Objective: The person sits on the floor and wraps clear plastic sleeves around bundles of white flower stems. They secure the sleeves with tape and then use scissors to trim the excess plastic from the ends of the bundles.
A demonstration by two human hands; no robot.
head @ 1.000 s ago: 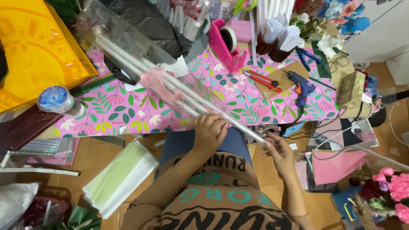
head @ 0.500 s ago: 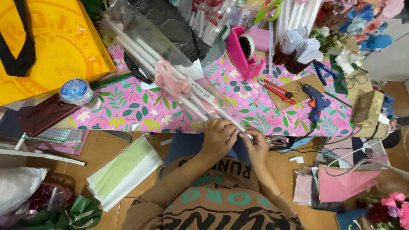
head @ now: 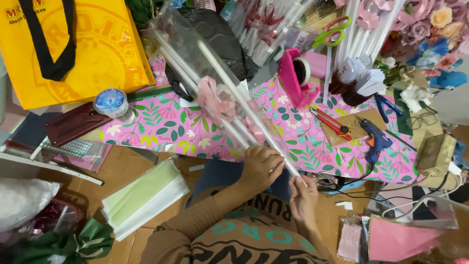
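Both hands' grip closes on the white sticks' near end.

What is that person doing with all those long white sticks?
A person sits at a crowded craft table and holds a clear bag of long white sticks with pink ribbon bows inside. The left hand grips the bag's lower end, and the right hand pinches the sticks' tips just below it. A blue glue gun and red cutters lie on the flowered cloth nearby.

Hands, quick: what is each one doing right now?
Left hand: closed around the bundle of white sticks in clear wrap.
Right hand: pinching the bundle's lower end, fingers curled.
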